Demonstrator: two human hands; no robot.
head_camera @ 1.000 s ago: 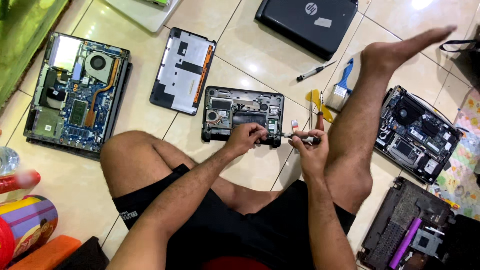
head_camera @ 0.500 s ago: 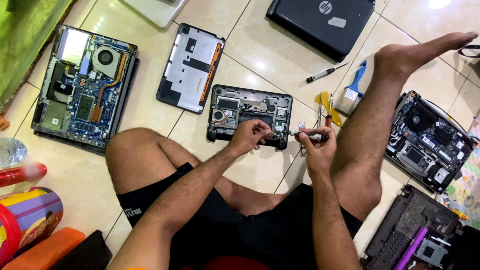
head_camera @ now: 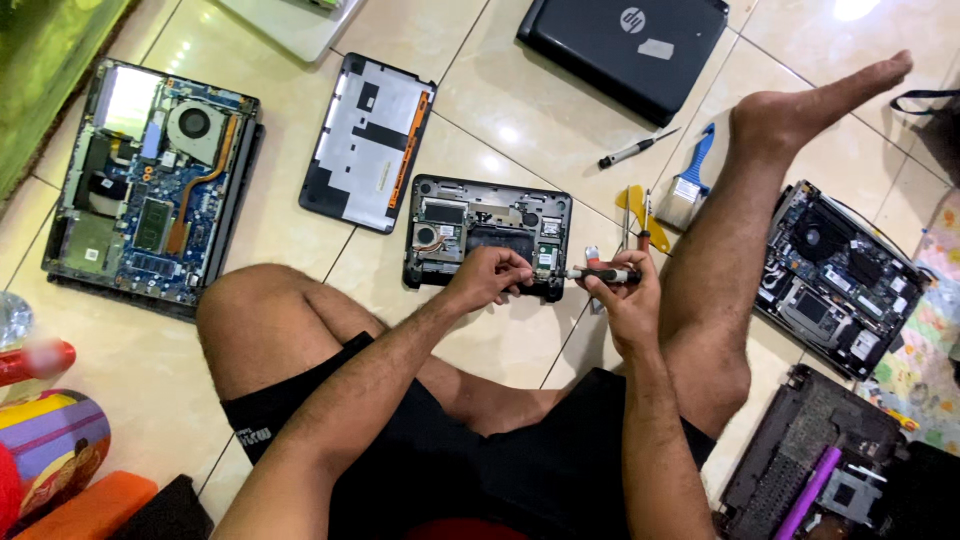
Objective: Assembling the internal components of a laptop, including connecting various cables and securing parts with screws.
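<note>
Head view: the small opened laptop (head_camera: 487, 235) lies on the floor (head_camera: 500, 120) between the legs. Left hand (head_camera: 487, 278) pinches at its near edge; right hand (head_camera: 625, 295) grips a screwdriver (head_camera: 600, 273) sideways. A slip could gouge the board, or loose screws could scatter.

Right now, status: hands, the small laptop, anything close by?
Left hand on small opened laptop, near edge. Right hand grips screwdriver, tip at laptop. Yellow pry tools and brush lie beside.

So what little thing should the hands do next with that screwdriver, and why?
Probably bring the screwdriver tip down onto the small opened laptop. The right hand holds it sideways at the laptop's right edge, while the left hand rests on the near edge, steadying it.
</note>
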